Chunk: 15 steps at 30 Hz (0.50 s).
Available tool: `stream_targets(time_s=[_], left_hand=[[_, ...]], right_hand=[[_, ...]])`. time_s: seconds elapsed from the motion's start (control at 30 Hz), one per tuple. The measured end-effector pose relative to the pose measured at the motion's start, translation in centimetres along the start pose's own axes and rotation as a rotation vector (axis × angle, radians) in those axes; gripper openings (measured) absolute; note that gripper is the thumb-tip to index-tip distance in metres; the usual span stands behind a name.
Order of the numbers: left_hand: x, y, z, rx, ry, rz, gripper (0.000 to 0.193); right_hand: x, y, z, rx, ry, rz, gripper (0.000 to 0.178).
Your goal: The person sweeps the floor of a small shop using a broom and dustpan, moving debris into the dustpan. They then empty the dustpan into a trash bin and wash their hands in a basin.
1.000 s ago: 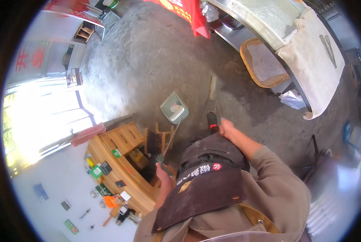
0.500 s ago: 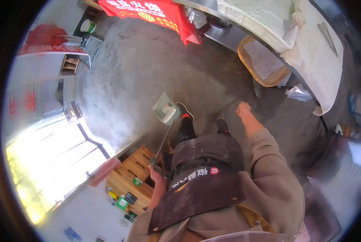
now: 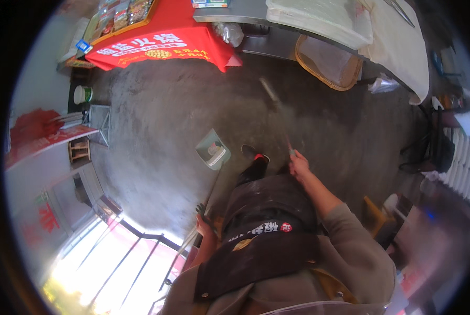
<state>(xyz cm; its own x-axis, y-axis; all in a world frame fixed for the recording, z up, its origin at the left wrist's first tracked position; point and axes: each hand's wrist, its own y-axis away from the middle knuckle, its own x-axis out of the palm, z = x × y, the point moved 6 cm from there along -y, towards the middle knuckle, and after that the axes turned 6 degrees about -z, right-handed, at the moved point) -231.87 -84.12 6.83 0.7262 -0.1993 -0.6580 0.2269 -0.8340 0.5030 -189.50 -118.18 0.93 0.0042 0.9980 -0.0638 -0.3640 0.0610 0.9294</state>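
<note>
Plainly, the head view shows both hands taken up with long-handled tools. The left hand [image 3: 204,226] has its fingers wrapped round the upper end of the dustpan's handle, though the person's position hides part of that grip. The dustpan [image 3: 207,140] hangs or rests low in front of the person, left of the forward shoe [image 3: 256,153]; whether it touches the floor [image 3: 156,110], I cannot tell. Holding it by the far end of the handle probably lets the person stand rather than stoop. Its lip faces ahead and to the left, away from the handle, likely so that the pan lies out past the feet.

The right hand [image 3: 298,164] has its fingers closed firmly about the end of the broom [image 3: 278,105], which slants forward and left, probably to give reach. Its head is ahead and right of the dustpan, well apart from it.

As for looks, the dustpan is pale grey-green and squarish, with whitish patches inside that could be a label or litter. The broom has a thin handle and a narrow, pale head, too blurred to make out bristles.
</note>
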Motion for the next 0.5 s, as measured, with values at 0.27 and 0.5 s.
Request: stream_targets(time_s=[0.27,0.5], left_hand=[[2.3,-3.1,-6.7,-0.181,0.256,0.161,0.034],[1.3,-5.3,-8.7,-0.197,0.216,0.234,0.035]], right_hand=[[-15.3,-1.1,-8.7,0.048,-0.356,-0.576,0.044],[2.2,-1.9,-18.5,0.305,-0.5,-0.38,0.019]])
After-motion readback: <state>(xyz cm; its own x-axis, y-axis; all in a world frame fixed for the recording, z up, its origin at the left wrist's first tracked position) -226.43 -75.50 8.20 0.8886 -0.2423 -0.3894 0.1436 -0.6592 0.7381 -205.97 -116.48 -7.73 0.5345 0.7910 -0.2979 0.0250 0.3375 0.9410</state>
